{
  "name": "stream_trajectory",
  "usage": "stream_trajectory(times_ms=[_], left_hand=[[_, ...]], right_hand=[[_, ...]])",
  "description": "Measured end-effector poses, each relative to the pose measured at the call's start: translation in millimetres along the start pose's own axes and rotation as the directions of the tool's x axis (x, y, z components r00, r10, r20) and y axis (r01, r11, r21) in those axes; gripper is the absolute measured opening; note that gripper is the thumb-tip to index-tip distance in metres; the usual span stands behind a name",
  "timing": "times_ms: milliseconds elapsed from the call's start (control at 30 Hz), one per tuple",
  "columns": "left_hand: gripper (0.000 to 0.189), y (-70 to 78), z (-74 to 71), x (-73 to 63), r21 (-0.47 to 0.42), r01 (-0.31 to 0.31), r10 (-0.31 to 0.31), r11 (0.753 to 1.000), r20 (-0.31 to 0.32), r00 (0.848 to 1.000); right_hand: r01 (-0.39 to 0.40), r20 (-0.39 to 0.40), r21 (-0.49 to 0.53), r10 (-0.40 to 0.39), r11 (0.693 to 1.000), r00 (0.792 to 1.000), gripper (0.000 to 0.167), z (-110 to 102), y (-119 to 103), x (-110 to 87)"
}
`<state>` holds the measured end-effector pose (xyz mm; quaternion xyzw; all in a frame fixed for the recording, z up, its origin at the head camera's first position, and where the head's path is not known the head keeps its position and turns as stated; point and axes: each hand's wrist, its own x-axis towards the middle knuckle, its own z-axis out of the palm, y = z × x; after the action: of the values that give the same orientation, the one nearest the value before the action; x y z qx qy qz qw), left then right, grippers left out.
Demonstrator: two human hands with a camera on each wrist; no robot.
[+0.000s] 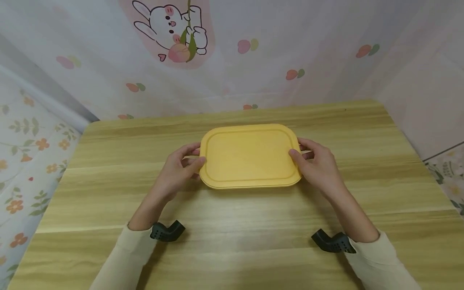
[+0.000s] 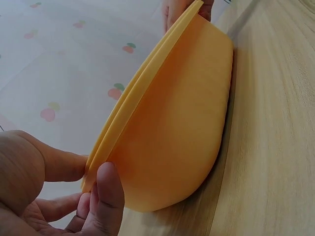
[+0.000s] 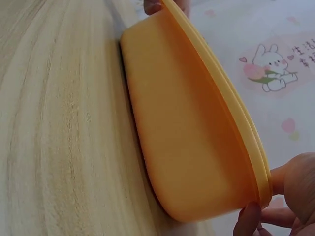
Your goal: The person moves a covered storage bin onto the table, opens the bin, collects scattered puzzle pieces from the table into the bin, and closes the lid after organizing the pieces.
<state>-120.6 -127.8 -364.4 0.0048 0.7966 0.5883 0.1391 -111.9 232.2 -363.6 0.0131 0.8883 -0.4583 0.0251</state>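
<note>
A yellow rectangular food container with rounded corners and a matching lid [image 1: 250,156] is at the middle of the table toward the back. Its lid covers the top, so the inside is hidden. My left hand [image 1: 181,165] pinches the left end of the rim, thumb on top and fingers beneath. At the opposite end my right hand [image 1: 317,163] pinches the rim the same way. In the left wrist view the container's side wall [image 2: 177,108] slopes down to a base close over the wood. The right wrist view shows the lid edge [image 3: 231,98] seated along the rim.
The wood-grain table [image 1: 232,241] spreads around the container on every side. Behind it hangs a pale curtain [image 1: 224,80] with a rabbit and fruit print. Flowered cloth [image 1: 29,181] lies past the left edge. Dark wrist mounts [image 1: 168,231] stick out from both sleeves.
</note>
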Motion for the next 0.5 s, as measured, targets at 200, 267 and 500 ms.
stream_trajectory(times_ms=[200,267,500], left_hand=[[0.057,0.4,1.1,-1.4,-0.042,-0.004,0.005,0.999,0.016,1.0],[0.057,-0.2,1.5,-1.6,-0.058,0.002,-0.001,0.998,0.019,1.0],[0.057,1.7,3.3,-0.3,-0.072,0.006,-0.006,0.997,0.009,1.0]], right_hand=[[0.029,-0.032,-0.03,-0.03,0.999,0.999,0.053,0.9,2.3,0.2],[0.03,-0.034,-0.032,-0.031,0.999,0.999,0.053,1.9,3.7,-0.1],[0.053,-0.044,-0.026,-0.054,0.998,0.998,0.053,3.2,4.8,0.9]])
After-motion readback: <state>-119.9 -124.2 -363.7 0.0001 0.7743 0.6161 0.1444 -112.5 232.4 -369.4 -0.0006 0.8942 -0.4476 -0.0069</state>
